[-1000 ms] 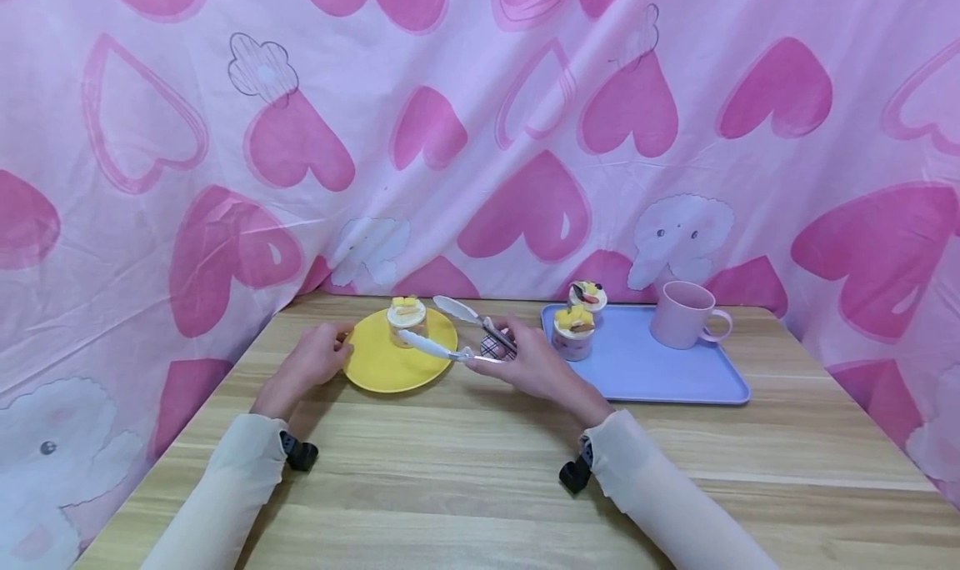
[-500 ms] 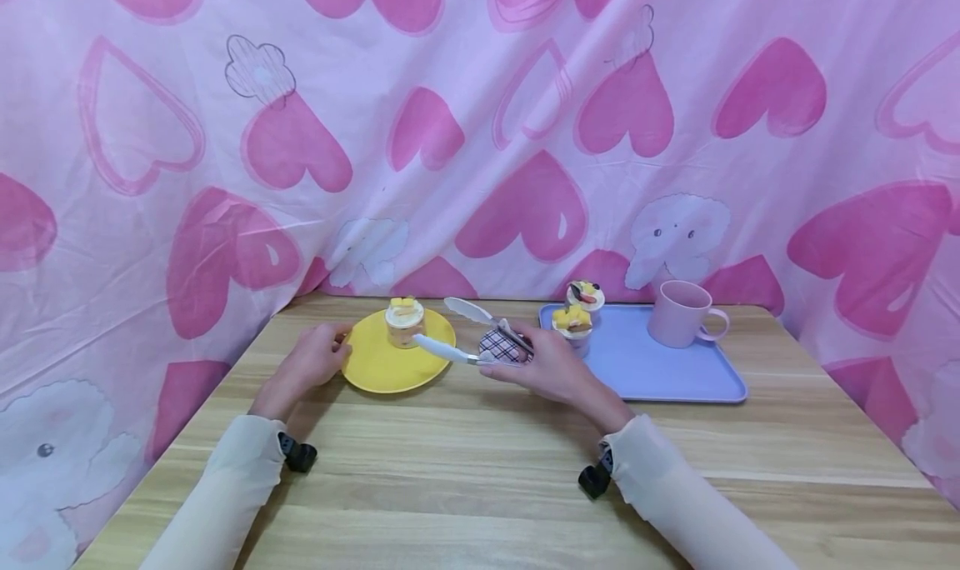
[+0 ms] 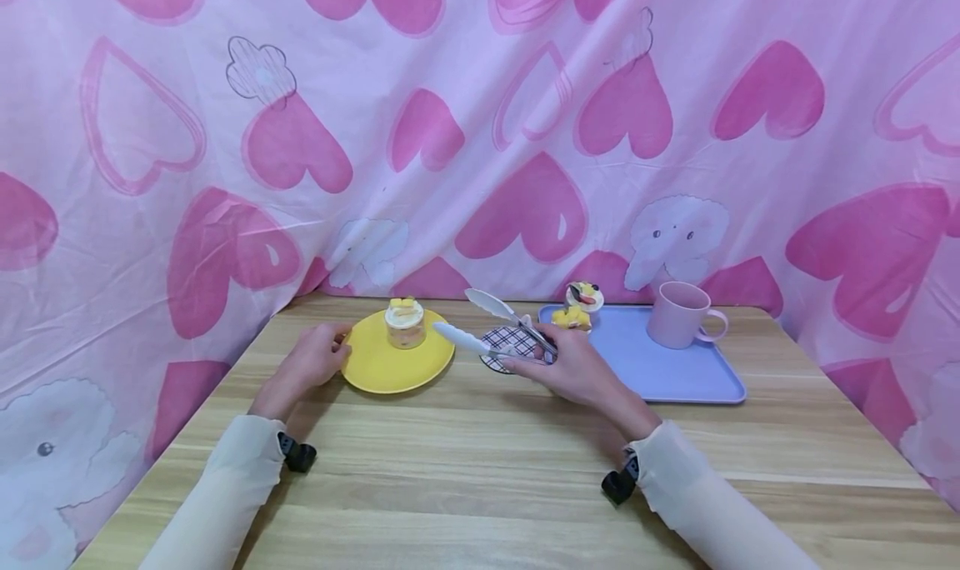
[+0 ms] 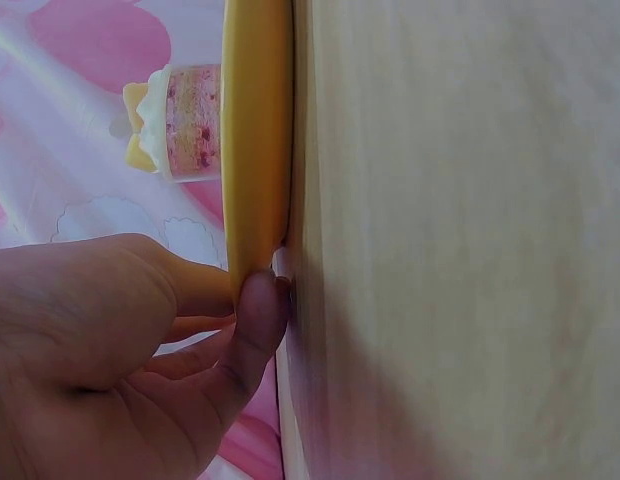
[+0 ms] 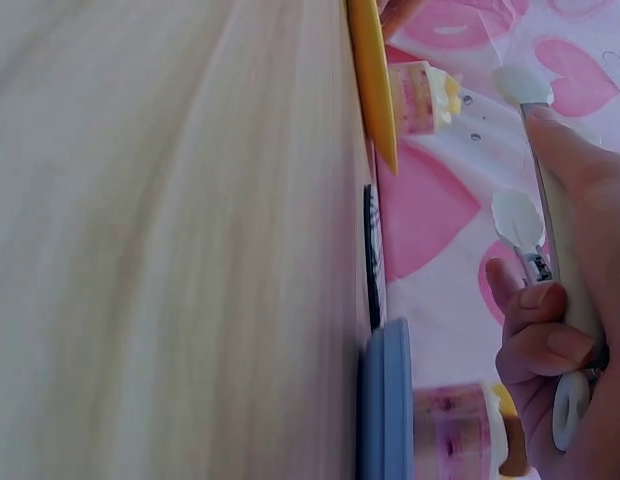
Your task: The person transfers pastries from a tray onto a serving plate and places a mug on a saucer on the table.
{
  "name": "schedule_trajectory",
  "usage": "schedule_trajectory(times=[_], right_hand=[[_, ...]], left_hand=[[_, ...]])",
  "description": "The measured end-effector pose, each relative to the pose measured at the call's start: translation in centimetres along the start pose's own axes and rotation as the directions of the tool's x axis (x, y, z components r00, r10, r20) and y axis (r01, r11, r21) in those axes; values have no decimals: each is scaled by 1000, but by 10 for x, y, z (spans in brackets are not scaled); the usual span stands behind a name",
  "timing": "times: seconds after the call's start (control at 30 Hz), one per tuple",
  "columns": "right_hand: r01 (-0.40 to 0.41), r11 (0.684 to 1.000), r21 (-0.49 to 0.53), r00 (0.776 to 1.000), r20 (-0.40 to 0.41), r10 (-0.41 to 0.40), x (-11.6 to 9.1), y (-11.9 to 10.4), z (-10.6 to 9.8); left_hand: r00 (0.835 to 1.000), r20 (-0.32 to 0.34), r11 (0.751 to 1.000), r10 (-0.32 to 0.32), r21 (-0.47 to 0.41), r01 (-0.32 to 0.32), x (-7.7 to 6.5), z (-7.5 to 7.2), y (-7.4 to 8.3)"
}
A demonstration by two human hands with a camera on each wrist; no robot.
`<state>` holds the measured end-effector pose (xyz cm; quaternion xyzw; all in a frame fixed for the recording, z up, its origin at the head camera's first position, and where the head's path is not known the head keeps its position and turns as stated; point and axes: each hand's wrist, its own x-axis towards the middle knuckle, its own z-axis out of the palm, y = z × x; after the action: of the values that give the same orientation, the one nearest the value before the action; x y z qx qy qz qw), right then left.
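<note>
My left hand [image 3: 311,355] pinches the left rim of a round yellow plate [image 3: 397,372], thumb against its edge in the left wrist view. On the plate stands a clear dessert cup [image 3: 405,330] with cream and yellow cubes on top. My right hand [image 3: 581,372] grips metal tongs [image 3: 489,303] with white tips, their arms spread and nothing between them. The tips point left toward the plate, held above a checkered coaster [image 3: 510,337] that they partly hide. In the right wrist view the fingers curl round the tongs' handle [image 5: 580,300].
Right of the coaster lies a blue tray [image 3: 675,382]. It bears a pink mug [image 3: 678,318], a fruit-topped dessert cup [image 3: 585,297] at the back left corner, and another yellow-topped cup [image 3: 572,318] partly behind my right hand. A pink heart-print cloth [image 3: 510,203] hangs behind the wooden table [image 3: 450,487].
My right hand has moved right with the spread tongs, away from the dessert cup on the plate, uncovering more of the coaster. My left hand stays at the plate's rim.
</note>
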<state>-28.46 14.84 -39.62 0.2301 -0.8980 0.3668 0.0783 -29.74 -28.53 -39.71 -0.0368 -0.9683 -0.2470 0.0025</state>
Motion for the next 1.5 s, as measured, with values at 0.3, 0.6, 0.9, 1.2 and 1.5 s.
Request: schedule_trajectory(times=[0.3, 0.6, 0.9, 1.2, 1.5], right_hand=[[32, 999, -30, 999, -24, -32, -11, 3, -13], [41, 998, -45, 998, -52, -43, -20, 11, -25], [11, 996, -88, 997, -72, -17, -27, 18, -35], [-10, 993, -118, 996, -95, -1, -32, 24, -46], [-26, 990, -138, 994, -112, 10, -41, 40, -58]], left_hand=[[1000, -2, 1000, 8, -8, -8, 0, 1, -2], [1000, -6, 1000, 14, 4, -14, -1, -1, 0], [1000, -14, 999, 28, 16, -27, -2, -1, -1], [1000, -7, 1000, 19, -13, -19, -1, 1, -3], [1000, 1, 1000, -2, -18, 2, 1, 1, -4]])
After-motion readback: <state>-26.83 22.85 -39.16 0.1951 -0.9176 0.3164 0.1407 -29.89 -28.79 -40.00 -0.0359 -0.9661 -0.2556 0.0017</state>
